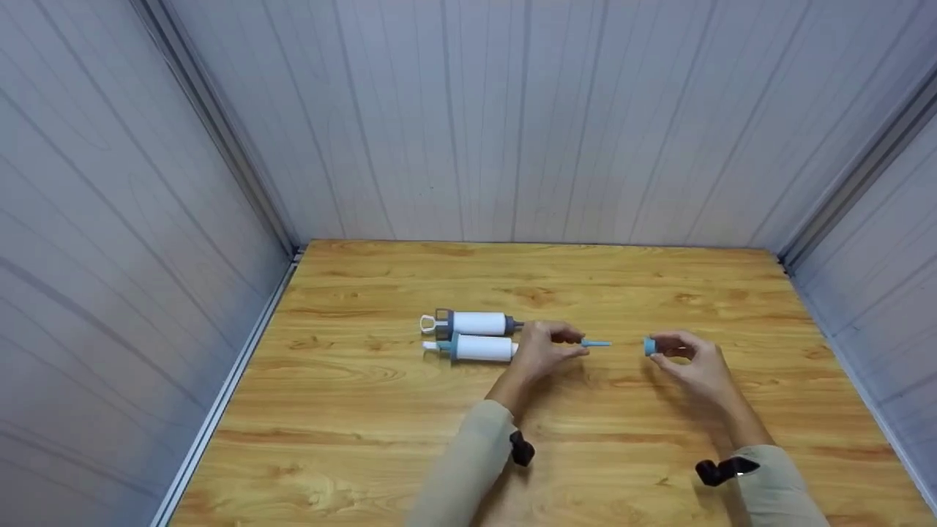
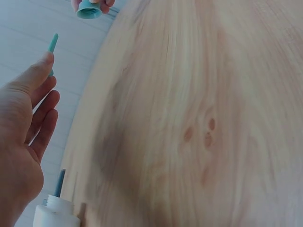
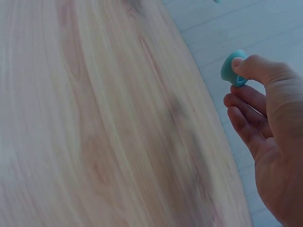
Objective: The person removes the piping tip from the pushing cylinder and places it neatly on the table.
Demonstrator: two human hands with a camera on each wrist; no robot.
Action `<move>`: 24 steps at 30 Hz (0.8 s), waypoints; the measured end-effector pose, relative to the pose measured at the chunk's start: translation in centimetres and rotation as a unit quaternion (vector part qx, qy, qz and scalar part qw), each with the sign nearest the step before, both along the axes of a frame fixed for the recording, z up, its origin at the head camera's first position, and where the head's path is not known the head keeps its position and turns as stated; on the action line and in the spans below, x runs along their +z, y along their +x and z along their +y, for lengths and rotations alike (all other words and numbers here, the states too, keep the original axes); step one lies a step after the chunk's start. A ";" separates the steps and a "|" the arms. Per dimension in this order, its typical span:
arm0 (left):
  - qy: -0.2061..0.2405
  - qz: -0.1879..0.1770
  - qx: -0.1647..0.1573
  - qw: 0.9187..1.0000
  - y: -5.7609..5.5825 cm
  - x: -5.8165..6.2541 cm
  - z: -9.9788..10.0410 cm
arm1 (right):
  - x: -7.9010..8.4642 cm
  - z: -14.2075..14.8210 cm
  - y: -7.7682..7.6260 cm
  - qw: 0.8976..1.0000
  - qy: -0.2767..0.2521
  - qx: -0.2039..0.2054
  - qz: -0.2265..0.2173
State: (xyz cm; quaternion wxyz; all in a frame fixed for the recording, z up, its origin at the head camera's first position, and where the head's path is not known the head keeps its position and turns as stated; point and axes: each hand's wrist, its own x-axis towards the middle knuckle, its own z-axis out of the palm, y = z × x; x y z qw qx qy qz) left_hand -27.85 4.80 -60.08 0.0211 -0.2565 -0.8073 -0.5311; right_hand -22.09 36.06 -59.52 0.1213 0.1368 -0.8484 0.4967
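Observation:
My left hand [image 1: 542,351] pinches a thin teal nozzle [image 1: 597,343] between thumb and fingertips, its narrow end pointing right. Across a small gap, my right hand [image 1: 692,362] holds a teal screw cap [image 1: 649,346] by its rim. In the left wrist view the open, hollow side of the cap [image 2: 89,10] faces the nozzle [image 2: 53,43]. Just left of my left hand lies a white-barrelled pump with a teal collar [image 1: 483,348]; its bare threaded neck [image 2: 59,203] shows in the left wrist view.
A second white-barrelled pump [image 1: 479,323], with dark grey ends and a loop handle, lies behind the teal one. Both are on the wooden tabletop [image 1: 351,439]. Pale panel walls [image 1: 483,132] enclose the table at the back and both sides.

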 end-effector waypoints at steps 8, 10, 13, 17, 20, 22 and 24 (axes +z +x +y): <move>-0.020 -0.012 0.009 1.000 -1.7 -4.0 0.7 | -0.5 0.8 0.4 0.999 0.021 -0.022 -0.040; -0.026 -0.012 0.011 1.000 -1.3 -3.4 0.7 | -0.6 0.9 0.5 0.998 0.027 -0.020 -0.045; -0.028 -0.021 0.014 0.999 -0.6 -2.4 0.7 | -0.8 1.0 0.6 0.998 0.029 -0.020 -0.046; -0.042 -0.038 0.018 0.998 -0.2 -2.0 0.8 | -1.2 1.2 0.5 0.999 0.032 -0.023 -0.037; -0.055 -0.050 0.019 0.997 0.1 -1.8 0.9 | -1.2 1.3 0.5 0.998 0.037 -0.025 -0.042; -0.052 -0.064 0.019 0.996 0.2 -2.0 1.1 | -1.1 1.5 0.6 0.997 0.042 -0.024 -0.053; -0.061 -0.073 0.019 0.995 0.6 -1.8 1.1 | -1.1 1.5 0.6 0.996 0.046 -0.023 -0.066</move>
